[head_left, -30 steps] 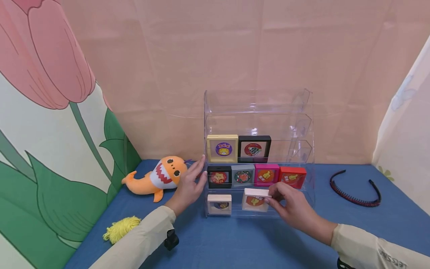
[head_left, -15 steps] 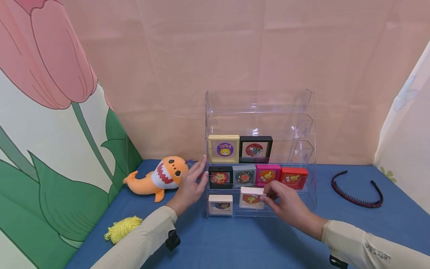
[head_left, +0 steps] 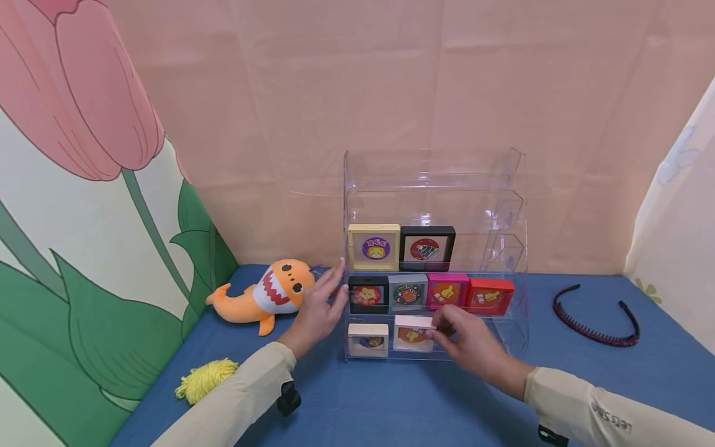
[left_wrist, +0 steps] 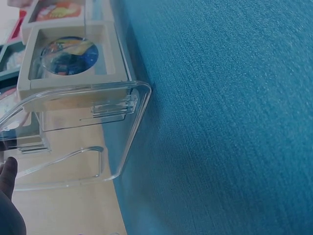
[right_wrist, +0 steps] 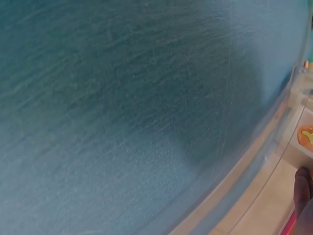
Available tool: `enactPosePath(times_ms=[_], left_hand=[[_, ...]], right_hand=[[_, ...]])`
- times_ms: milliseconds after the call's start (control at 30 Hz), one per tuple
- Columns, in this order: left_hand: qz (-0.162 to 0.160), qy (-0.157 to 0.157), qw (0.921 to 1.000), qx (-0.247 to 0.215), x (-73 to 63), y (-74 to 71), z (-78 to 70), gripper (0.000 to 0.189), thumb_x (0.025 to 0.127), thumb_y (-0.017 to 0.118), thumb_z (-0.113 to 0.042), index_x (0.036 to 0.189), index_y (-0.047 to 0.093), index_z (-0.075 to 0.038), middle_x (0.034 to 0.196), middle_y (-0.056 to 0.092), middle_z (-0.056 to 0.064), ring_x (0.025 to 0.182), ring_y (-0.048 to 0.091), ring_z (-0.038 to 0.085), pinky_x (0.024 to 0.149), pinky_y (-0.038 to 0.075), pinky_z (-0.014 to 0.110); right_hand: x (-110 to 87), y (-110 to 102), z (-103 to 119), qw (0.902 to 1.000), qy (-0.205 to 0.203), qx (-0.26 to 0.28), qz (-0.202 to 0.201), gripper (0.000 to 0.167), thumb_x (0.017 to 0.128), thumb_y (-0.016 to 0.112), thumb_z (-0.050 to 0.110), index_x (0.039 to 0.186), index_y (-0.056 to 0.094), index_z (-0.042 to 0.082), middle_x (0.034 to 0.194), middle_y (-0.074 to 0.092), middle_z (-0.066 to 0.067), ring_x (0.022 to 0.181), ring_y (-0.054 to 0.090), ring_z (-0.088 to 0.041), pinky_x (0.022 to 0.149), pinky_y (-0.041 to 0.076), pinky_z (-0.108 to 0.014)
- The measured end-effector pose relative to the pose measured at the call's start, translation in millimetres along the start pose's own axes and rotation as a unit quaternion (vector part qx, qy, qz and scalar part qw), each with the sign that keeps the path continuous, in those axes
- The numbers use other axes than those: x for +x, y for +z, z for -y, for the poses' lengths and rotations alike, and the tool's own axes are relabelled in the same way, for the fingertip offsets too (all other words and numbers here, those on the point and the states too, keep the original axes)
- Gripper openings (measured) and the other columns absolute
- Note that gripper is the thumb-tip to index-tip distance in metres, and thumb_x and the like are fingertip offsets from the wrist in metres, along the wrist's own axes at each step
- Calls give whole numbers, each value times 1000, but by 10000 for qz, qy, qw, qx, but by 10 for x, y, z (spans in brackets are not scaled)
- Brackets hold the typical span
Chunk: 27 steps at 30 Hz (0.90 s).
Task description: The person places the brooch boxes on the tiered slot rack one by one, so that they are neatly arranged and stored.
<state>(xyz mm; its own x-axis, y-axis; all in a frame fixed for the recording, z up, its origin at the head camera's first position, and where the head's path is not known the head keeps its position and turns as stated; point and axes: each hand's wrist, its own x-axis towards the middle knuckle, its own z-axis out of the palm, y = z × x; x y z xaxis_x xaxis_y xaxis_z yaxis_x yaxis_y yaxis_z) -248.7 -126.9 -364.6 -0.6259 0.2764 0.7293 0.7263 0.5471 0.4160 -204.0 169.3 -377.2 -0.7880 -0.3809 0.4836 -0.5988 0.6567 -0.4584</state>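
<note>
A clear acrylic tiered rack (head_left: 436,189) stands on the blue cloth. My right hand (head_left: 475,344) pinches the right edge of a white display box (head_left: 412,335) with an orange round picture, on the lowest tier. Just left of it sits another white display box (head_left: 368,341), seen closer in the left wrist view. My left hand (head_left: 317,313) rests straight fingers against the rack's left side. On the tier above are a black box (head_left: 368,295), a grey box (head_left: 408,293), a pink box (head_left: 448,291) and a red box (head_left: 490,296). Higher up are a cream box (head_left: 373,248) and a larger black box (head_left: 427,248).
An orange shark plush (head_left: 282,288) lies left of the rack, behind my left forearm. Yellow yarn (head_left: 206,380) lies nearer on the left. A dark headband (head_left: 598,334) lies to the right. A pinkish cloth (head_left: 391,93) hangs behind.
My right hand has slid the white box left along the lowest tier, closer to the other white box. The left hand has stayed at the rack's side.
</note>
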Motion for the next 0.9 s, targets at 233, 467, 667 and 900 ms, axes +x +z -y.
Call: enactPosePath(times_ms=[233,467,667,900], left_hand=[[-7,-3,10000,-5,11,-2,-4,57,93,59,-6,145,37,-7,140,47,10,124,48,23,95,42,33],[-2,-22,10000,-5,3,1,-5,57,93,59,-5,145,37,-7,140,47,9,124,47,23,95,42,32],[-19,-45,10000,4,-2,1,-16,57,92,59,-4,145,37,-7,140,47,9,125,47,23,95,42,32],[2,-62,10000,-1,0,-3,-26,57,92,59,-5,145,37,-6,141,45,9,125,46,23,96,41,33]], right_hand=[[0,38,3,9998,82,128,87,29,77,79,12,90,56,23,87,56,15,77,58,0,69,52,-18],[-1,69,-3,9998,-60,113,135,28,78,78,14,90,55,23,86,55,15,76,57,1,69,51,-17],[-5,102,-4,9997,-228,45,70,28,78,79,14,89,54,23,84,54,16,73,56,2,66,52,-18],[-19,124,-7,9998,-199,28,57,30,77,79,14,88,53,23,83,54,16,72,55,1,66,52,-18]])
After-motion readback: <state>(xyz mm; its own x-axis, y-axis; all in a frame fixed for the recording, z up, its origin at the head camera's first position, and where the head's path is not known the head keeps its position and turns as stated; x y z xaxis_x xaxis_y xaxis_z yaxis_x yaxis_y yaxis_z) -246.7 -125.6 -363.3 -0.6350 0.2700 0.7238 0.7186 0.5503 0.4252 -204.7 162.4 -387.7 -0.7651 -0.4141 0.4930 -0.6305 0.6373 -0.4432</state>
